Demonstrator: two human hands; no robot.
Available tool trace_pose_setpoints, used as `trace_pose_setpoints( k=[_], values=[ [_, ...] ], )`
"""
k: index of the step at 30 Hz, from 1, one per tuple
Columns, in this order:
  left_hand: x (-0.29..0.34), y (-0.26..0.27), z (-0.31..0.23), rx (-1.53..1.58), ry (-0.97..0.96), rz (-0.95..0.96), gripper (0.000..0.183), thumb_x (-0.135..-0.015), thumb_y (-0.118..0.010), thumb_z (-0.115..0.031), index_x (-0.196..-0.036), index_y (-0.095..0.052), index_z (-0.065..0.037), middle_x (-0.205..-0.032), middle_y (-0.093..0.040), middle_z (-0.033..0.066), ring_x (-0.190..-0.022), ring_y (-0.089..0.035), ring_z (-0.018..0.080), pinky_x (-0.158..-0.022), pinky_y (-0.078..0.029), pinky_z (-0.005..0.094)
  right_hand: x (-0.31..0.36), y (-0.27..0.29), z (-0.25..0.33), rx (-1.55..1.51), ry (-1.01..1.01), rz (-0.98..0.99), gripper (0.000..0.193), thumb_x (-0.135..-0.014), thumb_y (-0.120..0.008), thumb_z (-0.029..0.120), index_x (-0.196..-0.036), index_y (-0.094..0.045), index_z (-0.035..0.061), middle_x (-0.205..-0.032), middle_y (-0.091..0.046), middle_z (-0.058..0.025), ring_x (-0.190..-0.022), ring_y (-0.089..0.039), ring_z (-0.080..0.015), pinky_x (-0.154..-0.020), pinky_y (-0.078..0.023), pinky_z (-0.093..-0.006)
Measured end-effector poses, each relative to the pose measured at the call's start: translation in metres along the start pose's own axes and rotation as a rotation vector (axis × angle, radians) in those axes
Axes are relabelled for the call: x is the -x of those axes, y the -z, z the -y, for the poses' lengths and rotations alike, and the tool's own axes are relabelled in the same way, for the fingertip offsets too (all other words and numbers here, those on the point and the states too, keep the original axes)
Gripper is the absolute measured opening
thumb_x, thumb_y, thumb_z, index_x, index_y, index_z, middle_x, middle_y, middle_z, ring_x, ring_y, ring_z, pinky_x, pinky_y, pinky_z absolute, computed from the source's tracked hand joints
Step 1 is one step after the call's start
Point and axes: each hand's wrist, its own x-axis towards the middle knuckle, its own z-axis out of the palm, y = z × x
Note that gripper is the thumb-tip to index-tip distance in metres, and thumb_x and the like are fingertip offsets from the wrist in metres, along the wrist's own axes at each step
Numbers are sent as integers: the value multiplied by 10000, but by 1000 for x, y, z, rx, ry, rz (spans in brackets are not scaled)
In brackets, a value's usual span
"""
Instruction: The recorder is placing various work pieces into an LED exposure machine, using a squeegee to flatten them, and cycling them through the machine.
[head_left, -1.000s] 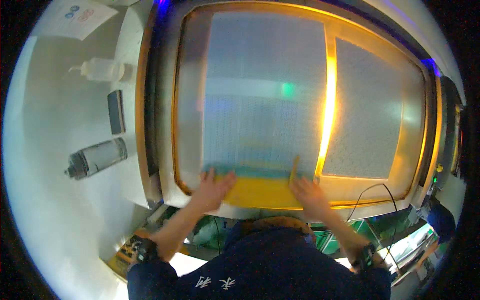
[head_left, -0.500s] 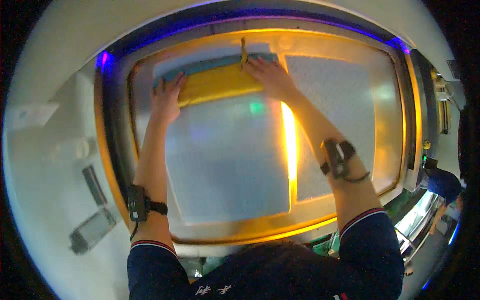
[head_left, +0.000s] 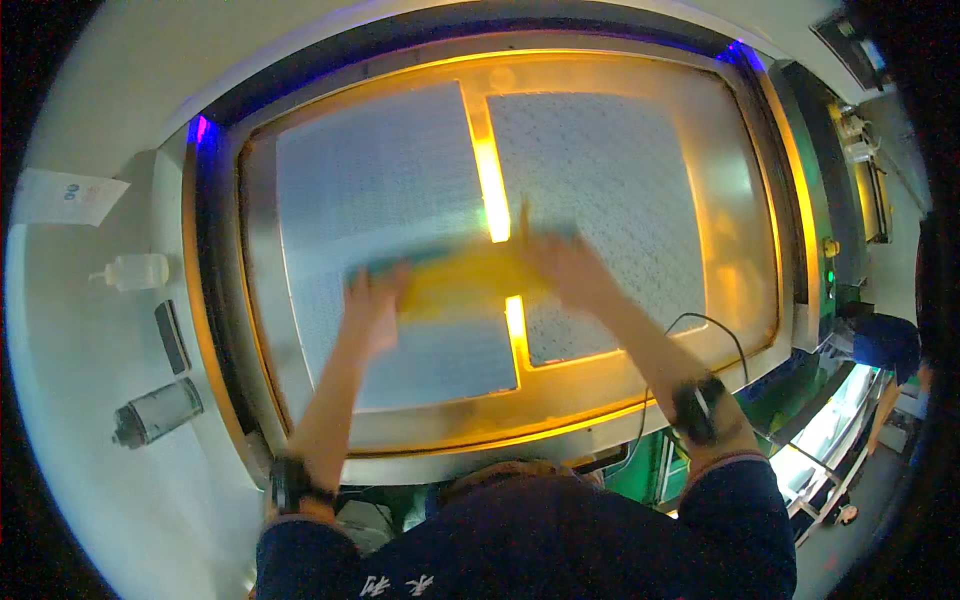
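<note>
A long yellow and teal pad point(head_left: 465, 283), blurred by motion, spans from one of my hands to the other above the glowing glass bed. My left hand point(head_left: 374, 305) grips its left end, and my right hand point(head_left: 568, 268) grips its right end. Motion smears the fingers of both. A thin upright piece sticks up from the pad's far edge near my right hand. Under the pad lie two pale patterned sheets, the left sheet point(head_left: 375, 165) and the right sheet point(head_left: 605, 180), with a bright orange strip point(head_left: 488, 165) between them.
A metal frame point(head_left: 400, 438) surrounds the bed. On the white ledge at left are a squeeze bottle point(head_left: 138, 272), a dark flat device point(head_left: 171, 337), a grey cylindrical container point(head_left: 157, 412) and a paper point(head_left: 70, 197). A cable point(head_left: 735, 340) hangs near my right forearm. Another person point(head_left: 885, 345) is at far right.
Both hands have drawn the pad from the far edge of the left sheet toward me, over the middle of the bed. My view has shifted to the right.
</note>
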Motion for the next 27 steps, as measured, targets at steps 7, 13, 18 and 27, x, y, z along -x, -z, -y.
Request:
trace_pose_setpoints(
  k=[7, 13, 18, 27],
  values=[
    [237, -63, -126, 106, -58, 394, 871, -712, -626, -60, -1520, -333, -203, -1592, -304, 18, -1381, -276, 546, -1099, -180, 700, 241, 35, 139, -545, 42, 182, 673, -792, -642, 149, -1434, -440, 142, -1486, -442, -89, -1336, -451, -359, -1077, -354, -582],
    [227, -73, -165, 60, -54, 330, 915, -686, -714, -93, -1513, -342, -210, -1584, -322, -10, -1323, -394, 511, -1054, -282, 682, 266, 36, 102, -568, -28, 72, 667, -794, -676, 232, -1422, -463, 158, -1405, -541, -75, -1299, -510, -303, -1079, -387, -503],
    [126, -71, -258, -52, -197, 106, 872, -733, -680, -98, -1522, -316, -173, -1563, -355, 50, -1338, -372, 496, -1053, -302, 670, 318, -3, -5, -273, -103, 120, 636, -807, -651, 145, -1416, -469, 122, -1432, -511, -77, -1319, -481, -293, -1083, -365, -507],
    [-299, 66, -93, -182, 49, -267, 851, -752, -731, -141, -1487, -347, -332, -1529, -400, -22, -1393, -341, 414, -1013, -315, 741, -77, -24, -296, -89, -181, -160, 797, -735, -599, -85, -1461, -405, 179, -1507, -423, -51, -1351, -437, -298, -1112, -349, -519]
  ],
)
